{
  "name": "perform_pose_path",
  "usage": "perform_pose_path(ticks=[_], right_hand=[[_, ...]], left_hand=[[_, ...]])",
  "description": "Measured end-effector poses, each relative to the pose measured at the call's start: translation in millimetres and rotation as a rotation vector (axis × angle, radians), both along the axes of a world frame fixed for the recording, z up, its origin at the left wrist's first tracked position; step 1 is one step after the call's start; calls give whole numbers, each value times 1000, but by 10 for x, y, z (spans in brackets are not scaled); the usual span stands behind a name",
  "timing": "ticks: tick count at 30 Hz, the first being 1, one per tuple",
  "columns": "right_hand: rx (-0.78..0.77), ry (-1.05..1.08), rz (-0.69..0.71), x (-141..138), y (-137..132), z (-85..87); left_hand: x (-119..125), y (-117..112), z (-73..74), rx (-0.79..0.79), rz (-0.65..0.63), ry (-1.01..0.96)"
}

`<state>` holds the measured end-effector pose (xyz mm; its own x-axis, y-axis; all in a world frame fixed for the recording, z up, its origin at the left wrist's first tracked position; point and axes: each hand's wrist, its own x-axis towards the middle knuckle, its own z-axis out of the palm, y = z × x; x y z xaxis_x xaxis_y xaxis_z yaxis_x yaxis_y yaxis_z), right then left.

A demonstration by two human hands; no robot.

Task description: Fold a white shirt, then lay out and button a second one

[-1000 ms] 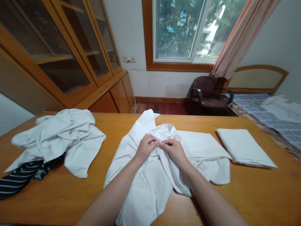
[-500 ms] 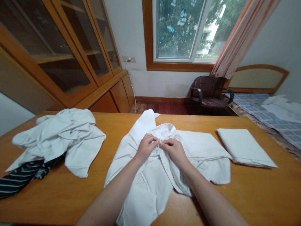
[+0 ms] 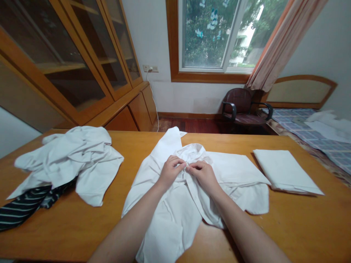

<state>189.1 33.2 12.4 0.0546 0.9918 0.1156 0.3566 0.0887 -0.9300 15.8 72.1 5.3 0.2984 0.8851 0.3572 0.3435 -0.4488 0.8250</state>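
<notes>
A white shirt point(image 3: 167, 223) lies spread and creased across the middle of the wooden table, its collar towards the window and one sleeve out to the right. Just below the collar, my left hand point(image 3: 172, 170) pinches the front edge of the cloth between thumb and fingers. My right hand point(image 3: 203, 174) pinches the opposite edge, so the fingertips of both hands nearly meet. Whatever small part sits between the fingertips, perhaps a button, is too small to make out. Below the hands the shirt front falls apart in two panels.
At the left lies a crumpled heap of white clothing point(image 3: 74, 157) over a black striped tie point(image 3: 24, 204). A folded white garment point(image 3: 286, 171) rests on the table point(image 3: 307, 226) at the right. Beyond stand a brown armchair point(image 3: 238, 104), a bed point(image 3: 309, 128) and a glass-fronted cabinet point(image 3: 120, 91).
</notes>
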Motion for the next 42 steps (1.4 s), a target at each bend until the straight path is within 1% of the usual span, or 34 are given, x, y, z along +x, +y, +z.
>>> perform_pose_path(ticks=[11, 20, 27, 31, 34, 36, 39, 42], right_hand=[[13, -13, -4, -2, -4, 15], [67, -67, 4, -3, -11, 21], [203, -212, 31, -12, -24, -13], [279, -285, 39, 10, -53, 16], [404, -321, 4, 94, -38, 52], [501, -395, -14, 176, -7, 68], [567, -563, 51, 288, 41, 75], [550, -688, 148, 343, 65, 73]], left_hand=[[-7, 9, -29, -1, 10, -6], [-8, -4, -4, -14, 24, 6], [-19, 12, -11, 8, 21, 18], [-39, 14, 6, 31, 5, 7], [-62, 6, 29, 63, -21, 30], [-78, -2, 43, 99, -46, 62], [-113, -15, 60, 160, -83, 113], [-166, -28, 81, 225, -137, 149]])
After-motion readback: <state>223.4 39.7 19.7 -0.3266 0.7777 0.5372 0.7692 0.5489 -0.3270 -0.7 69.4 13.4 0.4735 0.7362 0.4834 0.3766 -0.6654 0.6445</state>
